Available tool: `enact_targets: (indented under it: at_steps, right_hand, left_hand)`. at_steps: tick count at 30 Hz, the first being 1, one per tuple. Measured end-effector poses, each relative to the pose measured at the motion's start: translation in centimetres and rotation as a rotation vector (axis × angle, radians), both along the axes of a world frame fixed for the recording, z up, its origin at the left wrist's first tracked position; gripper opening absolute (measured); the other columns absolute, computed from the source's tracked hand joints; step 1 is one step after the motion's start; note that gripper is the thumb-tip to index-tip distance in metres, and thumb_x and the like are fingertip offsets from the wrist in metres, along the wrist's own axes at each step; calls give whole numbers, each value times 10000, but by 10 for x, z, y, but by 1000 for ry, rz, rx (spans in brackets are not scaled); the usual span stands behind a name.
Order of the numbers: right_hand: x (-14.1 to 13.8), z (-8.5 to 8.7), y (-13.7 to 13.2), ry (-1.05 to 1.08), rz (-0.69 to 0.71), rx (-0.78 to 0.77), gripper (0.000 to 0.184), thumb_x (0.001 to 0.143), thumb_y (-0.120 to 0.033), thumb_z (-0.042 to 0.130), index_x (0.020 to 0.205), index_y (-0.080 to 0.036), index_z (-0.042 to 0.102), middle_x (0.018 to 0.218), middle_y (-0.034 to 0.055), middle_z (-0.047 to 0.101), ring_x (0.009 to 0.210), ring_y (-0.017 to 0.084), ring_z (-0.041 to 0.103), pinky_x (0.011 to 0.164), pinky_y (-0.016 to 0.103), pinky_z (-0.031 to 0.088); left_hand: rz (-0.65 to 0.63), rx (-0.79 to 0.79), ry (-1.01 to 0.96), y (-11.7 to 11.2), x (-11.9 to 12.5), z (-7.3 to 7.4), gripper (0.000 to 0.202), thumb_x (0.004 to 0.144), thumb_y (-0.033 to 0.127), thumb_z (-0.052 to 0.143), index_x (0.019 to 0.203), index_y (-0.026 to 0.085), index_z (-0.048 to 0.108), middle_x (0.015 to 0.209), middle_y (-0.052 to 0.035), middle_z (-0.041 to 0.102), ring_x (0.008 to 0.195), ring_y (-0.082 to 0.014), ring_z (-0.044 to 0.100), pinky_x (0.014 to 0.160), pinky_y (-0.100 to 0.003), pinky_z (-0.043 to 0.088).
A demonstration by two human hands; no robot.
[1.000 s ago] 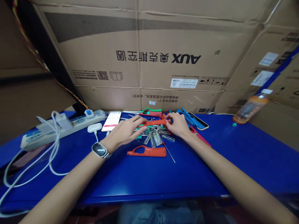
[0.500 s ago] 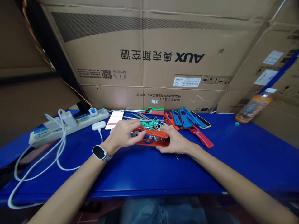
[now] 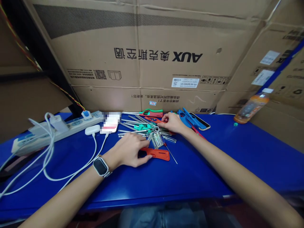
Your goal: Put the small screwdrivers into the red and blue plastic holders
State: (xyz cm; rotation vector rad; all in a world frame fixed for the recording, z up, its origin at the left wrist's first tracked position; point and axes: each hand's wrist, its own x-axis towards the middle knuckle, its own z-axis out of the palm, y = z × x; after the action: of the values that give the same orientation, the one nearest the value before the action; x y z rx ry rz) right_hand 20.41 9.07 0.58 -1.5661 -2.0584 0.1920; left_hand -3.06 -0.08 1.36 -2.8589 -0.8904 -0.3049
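My left hand [image 3: 131,151] grips one end of an orange lighter handle shell [image 3: 161,154] that lies low over the blue table, its hollow side up. At the back of the parts pile, the fingers of my right hand [image 3: 175,122] are closed on another orange-red lighter shell [image 3: 153,119]. Between the hands lie clear lighter fuel tanks [image 3: 157,140], green plastic pieces [image 3: 142,127] and several metal tubes [image 3: 129,122]. A thin screwdriver [image 3: 172,154] rests right of the left shell. Behind the pile is a lighter with a red and green handle [image 3: 153,113].
Blue lighter shells [image 3: 186,117] and a phone [image 3: 201,122] are at the back right. A drink bottle [image 3: 251,107] leans farther right. On the left are a power strip [image 3: 76,123], white cables [image 3: 71,176] and another phone [image 3: 110,123]. Cardboard [image 3: 142,72] stands behind.
My hands have moved apart. The left has come down toward me with an orange shell; the right has gone back to the pile with the other. The camera view has shifted slightly.
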Motion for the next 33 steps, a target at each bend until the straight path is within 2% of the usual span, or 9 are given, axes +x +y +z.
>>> enact_targets:
  at_steps: [4,7,9,11,16,21,25,30,33]
  right_hand:
    - [-2,2,10,61,31,-167,238,699,-420,755,721,-193,690,643,-16,606,617,146,525,641,291,334]
    - [0,3,12,111,55,-216,227,712,-408,754,736,-190,698,650,-8,616,614,143,528,616,283,325]
    - [0,4,6,151,66,-155,210,736,-388,734,789,-189,697,701,2,634,656,152,547,635,284,334]
    - [-1,4,-5,162,76,-56,173,782,-359,687,807,-188,679,737,9,642,702,163,561,677,296,344]
    - [-10,0,-40,-29,128,104,276,793,-430,672,668,-188,627,784,41,620,829,222,548,799,370,313]
    - [-18,-6,-51,-58,128,41,139,760,-319,693,719,-190,664,816,44,644,864,227,543,796,358,294]
    - [-18,-6,-50,-5,127,20,65,759,-205,646,698,-193,665,807,27,662,866,214,559,808,355,293]
    - [-15,-8,-53,98,119,46,181,793,-357,695,775,-188,634,806,18,660,847,204,572,832,362,319]
    - [-13,-9,-54,188,164,66,175,789,-348,710,804,-193,631,875,23,673,871,198,577,844,362,348]
  left_hand:
    - [-27,21,-18,6,-5,1,338,891,485,502,819,194,656,760,-45,635,678,-190,585,609,-318,416]
    - [103,61,-162,26,-10,4,315,971,360,405,899,181,654,857,-64,641,784,-203,603,677,-321,458]
    - [176,74,-212,46,-11,7,260,972,263,401,1035,168,635,1036,-100,642,957,-229,599,798,-350,477]
    - [187,62,-112,64,-8,9,249,938,189,435,1099,161,624,1118,-122,629,1050,-258,572,875,-389,458]
    - [269,21,78,90,8,16,170,882,185,526,990,186,657,1092,-110,662,1026,-275,577,871,-390,413]
    - [261,12,61,97,12,17,97,885,214,546,933,191,627,971,-82,694,961,-250,601,847,-359,380]
    - [207,41,22,98,9,14,160,946,244,464,994,195,608,1060,-91,671,984,-251,592,854,-374,379]
    - [215,57,-92,84,8,19,171,986,213,380,1052,178,534,1050,-98,644,938,-237,598,828,-355,419]
    - [200,75,-173,71,7,26,209,1020,258,344,1112,174,511,1045,-93,644,919,-235,605,826,-358,447]
